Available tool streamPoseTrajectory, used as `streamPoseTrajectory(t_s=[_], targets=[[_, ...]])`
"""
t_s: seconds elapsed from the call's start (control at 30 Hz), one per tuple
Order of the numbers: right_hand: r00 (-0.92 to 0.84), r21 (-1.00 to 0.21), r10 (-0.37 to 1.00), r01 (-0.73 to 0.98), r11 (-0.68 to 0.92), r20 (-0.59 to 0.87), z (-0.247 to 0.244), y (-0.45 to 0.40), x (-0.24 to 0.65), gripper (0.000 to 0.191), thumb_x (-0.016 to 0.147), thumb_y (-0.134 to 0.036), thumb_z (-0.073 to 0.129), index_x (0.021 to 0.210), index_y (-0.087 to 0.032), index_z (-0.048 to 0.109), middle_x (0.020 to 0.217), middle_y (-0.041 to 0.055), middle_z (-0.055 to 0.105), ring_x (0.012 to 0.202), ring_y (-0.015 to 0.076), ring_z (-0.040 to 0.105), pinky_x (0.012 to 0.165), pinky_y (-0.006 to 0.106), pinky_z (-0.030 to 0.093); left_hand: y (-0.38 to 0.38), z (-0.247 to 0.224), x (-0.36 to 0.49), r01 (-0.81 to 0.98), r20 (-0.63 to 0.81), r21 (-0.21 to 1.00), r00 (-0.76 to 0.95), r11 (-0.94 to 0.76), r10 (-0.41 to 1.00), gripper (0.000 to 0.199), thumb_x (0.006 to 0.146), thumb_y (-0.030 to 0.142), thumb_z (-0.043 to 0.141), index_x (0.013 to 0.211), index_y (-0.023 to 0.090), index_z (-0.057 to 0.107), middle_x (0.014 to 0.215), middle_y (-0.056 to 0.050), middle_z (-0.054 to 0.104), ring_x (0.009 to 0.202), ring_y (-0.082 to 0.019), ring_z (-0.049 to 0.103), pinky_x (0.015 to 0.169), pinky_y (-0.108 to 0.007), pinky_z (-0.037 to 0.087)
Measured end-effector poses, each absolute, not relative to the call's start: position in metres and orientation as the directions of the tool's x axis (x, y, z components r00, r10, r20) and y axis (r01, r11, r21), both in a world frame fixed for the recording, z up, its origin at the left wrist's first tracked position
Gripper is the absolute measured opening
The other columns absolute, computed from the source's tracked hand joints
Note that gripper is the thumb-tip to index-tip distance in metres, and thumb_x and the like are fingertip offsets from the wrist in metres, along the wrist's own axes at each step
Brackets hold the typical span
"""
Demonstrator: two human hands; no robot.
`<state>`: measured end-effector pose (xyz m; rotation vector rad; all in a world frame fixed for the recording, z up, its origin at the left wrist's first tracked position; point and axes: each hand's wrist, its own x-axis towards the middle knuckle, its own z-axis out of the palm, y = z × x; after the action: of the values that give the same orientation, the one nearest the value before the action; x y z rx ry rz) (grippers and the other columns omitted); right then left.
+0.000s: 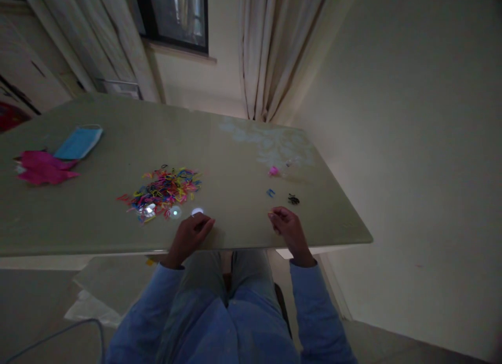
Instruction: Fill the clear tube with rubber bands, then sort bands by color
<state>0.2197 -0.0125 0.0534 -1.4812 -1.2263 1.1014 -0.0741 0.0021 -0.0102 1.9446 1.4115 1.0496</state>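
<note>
A loose heap of small coloured elastic bands [167,189], in red, yellow, blue, pink and black, lies left of centre on the table. My left hand [190,236] rests near the table's front edge, just right of and below the heap; its fingers are curled in and hide whatever may be inside. Over on the right, my right hand [288,228] pinches a small yellow elastic band, of which only a bit shows at the fingertips. Just beyond that hand lie a few blue bands [270,193] and a small bunch of black bands [293,199]. Farther back is a small pink cluster [273,171].
The pale green table [235,165] reaches to the wall on the right. A blue face mask [79,143] and a crumpled pink piece [47,168] lie at its left. Bright light reflections show by the heap. Curtains [270,50] and a window stand behind.
</note>
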Motion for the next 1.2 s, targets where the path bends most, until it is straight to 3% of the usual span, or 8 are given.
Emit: streamPoseTrajectory(t_s=[0.1,0.17,0.3,0.47,0.8,1.0,1.2], targets=[[0.263,-0.759,0.963,0.638,-0.126,0.061,0.036,-0.003,0.236,0.02,0.08,-0.037,0.058,0.08,-0.019,0.066,0.064,0.002,0.065,0.06,0.0165,0.058,0.059,0.026,0.042,0.002,-0.012,-0.074,0.562,0.294,0.757,0.165,-0.335,0.941,0.031,0.09,0.043,0.055,0.073,0.018,0.066,0.068,-0.002,0.064,0.062,-0.014,0.057,0.061,-0.026,0.041],[0.258,-0.581,0.963,0.796,-0.169,0.074,0.03,0.002,0.239,0.019,0.084,-0.03,0.054,0.084,-0.019,0.07,0.07,0.0046,0.071,0.066,0.0179,0.064,0.064,0.027,0.043,0.002,-0.013,-0.075,0.575,0.296,0.745,0.167,-0.337,0.941,0.03,0.09,0.042,0.055,0.074,0.019,0.066,0.069,-0.002,0.065,0.063,-0.015,0.057,0.062,-0.026,0.042],[0.224,-0.365,0.974,0.911,-0.194,0.042,0.029,0.008,0.228,0.021,0.089,-0.025,0.054,0.088,-0.019,0.073,0.08,0.0087,0.076,0.073,0.0198,0.069,0.068,0.026,0.044,0.002,-0.013,-0.075,0.58,0.302,0.738,0.174,-0.345,0.937,0.03,0.09,0.043,0.055,0.075,0.019,0.066,0.07,-0.002,0.064,0.064,-0.015,0.057,0.062,-0.026,0.041],[0.232,-0.248,0.972,0.944,-0.218,0.027,0.032,0.016,0.217,0.022,0.09,-0.023,0.053,0.088,-0.018,0.074,0.087,0.0121,0.077,0.08,0.022,0.071,0.069,0.027,0.044,0.002,-0.013,-0.076,0.577,0.297,0.739,0.184,-0.347,0.937,0.03,0.09,0.042,0.055,0.075,0.018,0.066,0.07,-0.002,0.064,0.063,-0.015,0.056,0.062,-0.026,0.041],[0.256,-0.426,0.962,0.884,-0.194,0.093,0.029,0.004,0.228,0.025,0.09,-0.032,0.053,0.084,-0.02,0.075,0.076,0.0081,0.076,0.068,0.0196,0.07,0.063,0.026,0.044,0.001,-0.013,-0.076,0.589,0.275,0.74,0.174,-0.324,0.946,0.028,0.09,0.04,0.055,0.074,0.019,0.065,0.07,-0.001,0.064,0.064,-0.014,0.057,0.062,-0.026,0.042],[-0.007,-0.628,0.987,0.77,0.107,0.159,0.015,-0.016,0.203,0.029,0.091,-0.039,0.052,0.096,-0.019,0.072,0.068,0.0034,0.072,0.059,0.0165,0.065,0.059,0.024,0.047,-0.001,-0.006,-0.073,0.554,0.284,0.766,0.164,-0.327,0.945,0.028,0.089,0.04,0.057,0.072,0.019,0.065,0.068,-0.002,0.064,0.064,-0.014,0.057,0.064,-0.027,0.042],[-0.101,-0.657,0.963,0.712,0.246,0.25,-0.001,-0.014,0.183,0.029,0.092,-0.042,0.053,0.095,-0.019,0.071,0.083,0.0077,0.074,0.072,0.0197,0.068,0.071,0.029,0.052,0.004,0.003,-0.082,0.397,0.167,0.895,0.12,-0.202,0.979,0.032,0.087,0.046,0.058,0.075,0.017,0.067,0.072,-0.003,0.068,0.069,-0.015,0.06,0.065,-0.026,0.046]])
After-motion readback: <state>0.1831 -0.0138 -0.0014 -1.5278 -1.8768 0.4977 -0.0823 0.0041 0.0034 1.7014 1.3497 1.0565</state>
